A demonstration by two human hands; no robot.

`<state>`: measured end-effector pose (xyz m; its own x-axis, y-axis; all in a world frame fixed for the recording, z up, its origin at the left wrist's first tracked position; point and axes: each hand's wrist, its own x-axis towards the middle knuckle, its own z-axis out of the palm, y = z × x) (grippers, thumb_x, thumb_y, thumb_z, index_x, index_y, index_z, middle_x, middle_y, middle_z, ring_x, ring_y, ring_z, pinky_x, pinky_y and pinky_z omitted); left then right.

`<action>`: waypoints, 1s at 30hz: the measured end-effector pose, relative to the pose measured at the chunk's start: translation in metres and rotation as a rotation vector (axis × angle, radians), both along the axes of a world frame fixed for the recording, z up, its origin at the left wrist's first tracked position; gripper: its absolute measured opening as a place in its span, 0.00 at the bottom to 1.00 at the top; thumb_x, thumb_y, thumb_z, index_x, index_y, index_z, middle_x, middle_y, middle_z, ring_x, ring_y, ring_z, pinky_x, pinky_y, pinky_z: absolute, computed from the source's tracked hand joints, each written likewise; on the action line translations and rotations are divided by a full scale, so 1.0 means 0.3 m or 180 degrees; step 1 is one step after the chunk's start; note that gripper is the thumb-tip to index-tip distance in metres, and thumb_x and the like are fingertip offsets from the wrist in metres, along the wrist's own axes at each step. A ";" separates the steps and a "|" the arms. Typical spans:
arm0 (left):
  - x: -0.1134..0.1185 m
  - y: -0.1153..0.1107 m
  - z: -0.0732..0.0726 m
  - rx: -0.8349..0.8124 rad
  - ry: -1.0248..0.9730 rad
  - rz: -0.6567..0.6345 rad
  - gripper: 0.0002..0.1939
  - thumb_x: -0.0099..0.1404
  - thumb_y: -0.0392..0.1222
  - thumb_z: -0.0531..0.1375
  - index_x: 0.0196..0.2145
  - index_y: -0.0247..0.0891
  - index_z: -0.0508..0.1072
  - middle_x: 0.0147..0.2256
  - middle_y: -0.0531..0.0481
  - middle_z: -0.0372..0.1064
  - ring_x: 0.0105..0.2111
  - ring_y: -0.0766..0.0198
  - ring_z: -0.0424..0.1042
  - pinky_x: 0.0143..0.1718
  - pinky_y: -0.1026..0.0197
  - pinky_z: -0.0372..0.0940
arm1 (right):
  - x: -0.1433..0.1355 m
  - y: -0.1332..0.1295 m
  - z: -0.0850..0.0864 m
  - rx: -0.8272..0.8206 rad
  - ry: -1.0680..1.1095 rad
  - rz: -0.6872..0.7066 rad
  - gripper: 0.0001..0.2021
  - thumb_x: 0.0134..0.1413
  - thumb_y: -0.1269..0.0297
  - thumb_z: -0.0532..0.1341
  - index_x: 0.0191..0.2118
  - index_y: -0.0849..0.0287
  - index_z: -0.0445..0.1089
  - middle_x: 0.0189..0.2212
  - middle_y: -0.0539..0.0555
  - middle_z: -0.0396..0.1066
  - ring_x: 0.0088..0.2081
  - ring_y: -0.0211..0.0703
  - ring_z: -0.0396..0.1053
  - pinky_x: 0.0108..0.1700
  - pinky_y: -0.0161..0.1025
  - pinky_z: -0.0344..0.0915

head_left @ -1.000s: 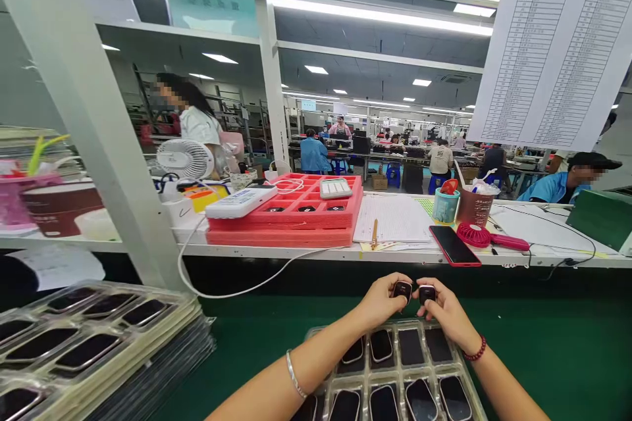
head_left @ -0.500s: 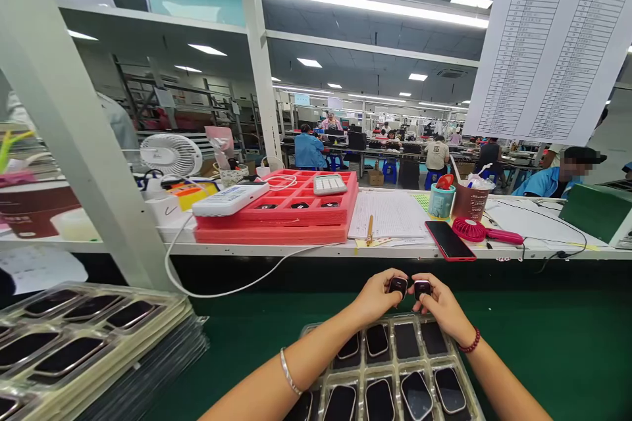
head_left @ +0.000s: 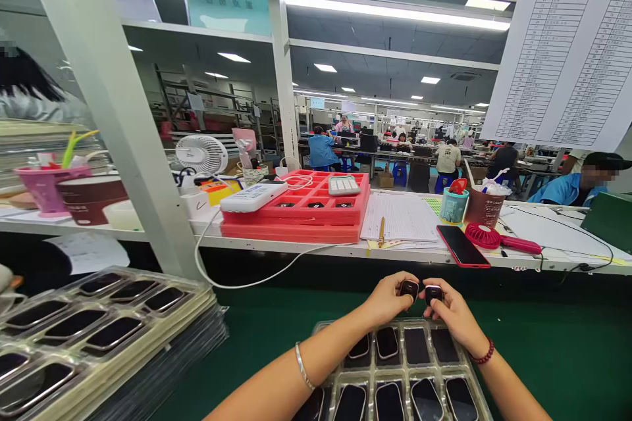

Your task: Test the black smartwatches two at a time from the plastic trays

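Observation:
My left hand [head_left: 388, 299] grips a small black rounded device [head_left: 409, 289] between thumb and fingers. My right hand [head_left: 451, 312] grips a second small black device [head_left: 433, 293] right beside it; the two devices almost touch. Both hands hover over the far end of a clear plastic tray [head_left: 471, 378] on the green mat [head_left: 557, 355]. The tray's pockets hold several of the same black devices, and two pockets near my right wrist look empty. A silver bangle circles my left wrist and a red bead bracelet my right.
A stack of clear trays [head_left: 106, 329] with dark devices lies at the left. On the raised white shelf [head_left: 345, 247] stand a red foam tray [head_left: 296, 210], a remote, a lined paper sheet, a red phone [head_left: 463, 245], cups and a pink hand fan [head_left: 501, 239]. Other workers sit beyond.
The hands hold the same pose with the two devices. The view has shifted slightly left and down; a person at the far left has moved across the background.

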<state>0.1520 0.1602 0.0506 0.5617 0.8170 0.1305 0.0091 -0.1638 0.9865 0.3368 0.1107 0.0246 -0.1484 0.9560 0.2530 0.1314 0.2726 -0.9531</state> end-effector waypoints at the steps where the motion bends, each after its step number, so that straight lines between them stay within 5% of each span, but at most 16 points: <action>1: 0.000 -0.001 0.001 -0.0004 0.0005 0.0002 0.22 0.45 0.30 0.56 0.41 0.31 0.69 0.33 0.47 0.70 0.26 0.68 0.65 0.29 0.63 0.60 | 0.000 -0.001 0.001 0.0000 -0.0012 0.0001 0.18 0.56 0.61 0.57 0.51 0.59 0.62 0.41 0.58 0.70 0.30 0.40 0.71 0.31 0.37 0.64; 30: -0.003 0.001 0.011 0.0000 -0.0007 0.0081 0.25 0.46 0.25 0.57 0.45 0.32 0.70 0.37 0.47 0.70 0.34 0.66 0.68 0.36 0.64 0.64 | 0.020 -0.006 0.008 0.0014 0.0065 -0.0010 0.22 0.49 0.70 0.55 0.53 0.58 0.61 0.46 0.59 0.71 0.36 0.41 0.74 0.30 0.34 0.68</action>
